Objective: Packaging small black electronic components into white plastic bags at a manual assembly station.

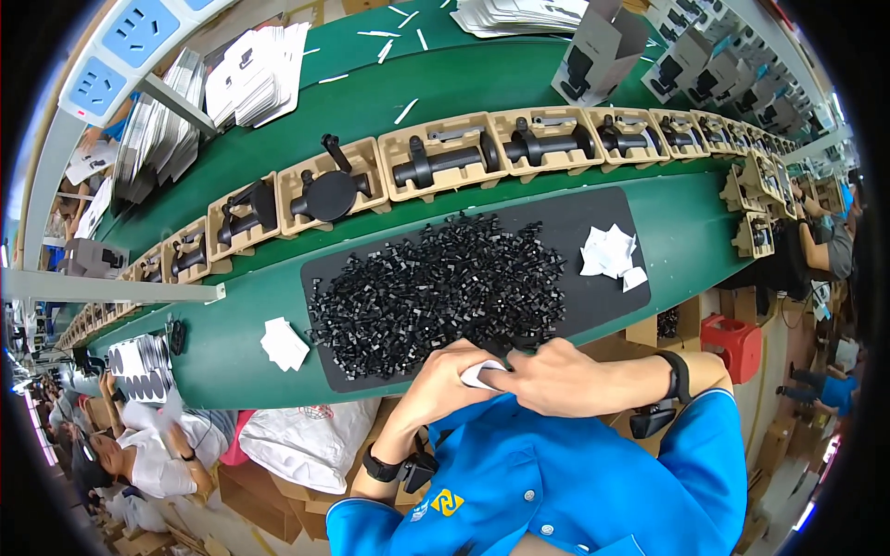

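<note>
A long green workbench (686, 232) sweeps across a busy factory floor, with a worker in a blue shirt (575, 473) bent close over its near edge. A row of tan trays (445, 184) runs the length of the bench, each of the nearer ones cradling black cylindrical equipment (445, 165). In front of the row lies a dark mat (593, 208), much of it covered by a broad heap of small black parts (445, 296). Below the bench edge, to the worker's left, sits a bulging white sack (306, 445); a red stool (732, 347) stands on the opposite side.

The worker's two hands meet at the near edge of the heap, in front of the shirt. The left hand (447, 375) is closed around a small white piece (482, 373). The right hand (556, 375) has its fingers curled in, the thumb side against that same piece; whether it grips the piece or something else cannot be told. Loose white papers (609, 250) lie on the mat's right end, and a smaller white stack (283, 344) rests on the bench just left of the mat.
</note>
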Demonstrator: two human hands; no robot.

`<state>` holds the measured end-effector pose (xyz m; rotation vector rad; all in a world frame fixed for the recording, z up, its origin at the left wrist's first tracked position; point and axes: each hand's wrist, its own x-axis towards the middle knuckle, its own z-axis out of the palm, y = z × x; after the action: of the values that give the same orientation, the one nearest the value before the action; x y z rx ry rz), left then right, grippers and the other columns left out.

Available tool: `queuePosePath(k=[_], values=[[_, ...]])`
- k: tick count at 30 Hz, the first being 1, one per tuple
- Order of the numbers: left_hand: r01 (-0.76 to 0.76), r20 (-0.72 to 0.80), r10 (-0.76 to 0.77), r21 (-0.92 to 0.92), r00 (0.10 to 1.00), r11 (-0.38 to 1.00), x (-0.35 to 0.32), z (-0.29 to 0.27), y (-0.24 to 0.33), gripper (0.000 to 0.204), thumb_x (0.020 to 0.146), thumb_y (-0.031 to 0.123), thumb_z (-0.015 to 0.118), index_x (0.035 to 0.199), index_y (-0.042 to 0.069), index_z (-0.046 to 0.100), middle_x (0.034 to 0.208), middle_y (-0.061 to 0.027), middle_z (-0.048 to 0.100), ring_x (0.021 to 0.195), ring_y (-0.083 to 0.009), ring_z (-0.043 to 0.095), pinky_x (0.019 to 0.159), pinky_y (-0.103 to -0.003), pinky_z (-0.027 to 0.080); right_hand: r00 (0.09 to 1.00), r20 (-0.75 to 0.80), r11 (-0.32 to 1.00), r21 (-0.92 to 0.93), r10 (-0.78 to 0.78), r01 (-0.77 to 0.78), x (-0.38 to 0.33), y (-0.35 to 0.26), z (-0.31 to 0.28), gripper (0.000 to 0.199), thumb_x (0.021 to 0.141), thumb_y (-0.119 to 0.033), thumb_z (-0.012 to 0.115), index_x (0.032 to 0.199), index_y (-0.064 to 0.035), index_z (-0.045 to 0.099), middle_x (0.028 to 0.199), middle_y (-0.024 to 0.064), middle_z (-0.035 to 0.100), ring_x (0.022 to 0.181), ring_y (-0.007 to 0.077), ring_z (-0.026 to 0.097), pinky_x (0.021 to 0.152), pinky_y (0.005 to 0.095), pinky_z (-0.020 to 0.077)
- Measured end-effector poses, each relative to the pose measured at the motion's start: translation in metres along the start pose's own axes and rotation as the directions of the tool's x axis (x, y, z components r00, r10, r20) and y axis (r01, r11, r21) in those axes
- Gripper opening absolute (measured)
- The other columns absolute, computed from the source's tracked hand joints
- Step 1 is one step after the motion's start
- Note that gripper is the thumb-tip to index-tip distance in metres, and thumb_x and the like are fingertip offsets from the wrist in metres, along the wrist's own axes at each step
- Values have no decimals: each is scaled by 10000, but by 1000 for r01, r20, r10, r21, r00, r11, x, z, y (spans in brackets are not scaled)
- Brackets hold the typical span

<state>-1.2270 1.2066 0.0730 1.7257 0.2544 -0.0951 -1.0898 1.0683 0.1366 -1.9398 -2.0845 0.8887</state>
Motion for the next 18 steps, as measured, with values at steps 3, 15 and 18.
queuePosePath(k=[3,15,18], values=[[-51,17,51,-1,999,999,1,1,3,310,616,70,760,899,31,638,860,-63,648,816,-178,633,730,-297,493,996,88,999,46,-7,3,9,5,11,313,751,-69,554,1057,-5,572,612,171,594,504,330,606,438,429,468],[-166,-331,13,-437,944,884,-21,2,-11,440,720,-56,707,1140,-7,584,1052,-101,615,951,-171,622,783,-277,542,910,-411,996,48,-51,77,9,-15,-24,228,768,-96,631,994,-90,598,878,87,575,654,231,638,478,331,528],[-158,-345,-19,-477,938,864,-25,2,1,461,777,-53,672,1217,-22,538,1071,-144,603,970,-204,619,784,-284,547,815,-578,969,223,41,109,12,-8,-8,235,778,-115,674,997,-88,594,918,79,578,678,233,645,477,317,532]])
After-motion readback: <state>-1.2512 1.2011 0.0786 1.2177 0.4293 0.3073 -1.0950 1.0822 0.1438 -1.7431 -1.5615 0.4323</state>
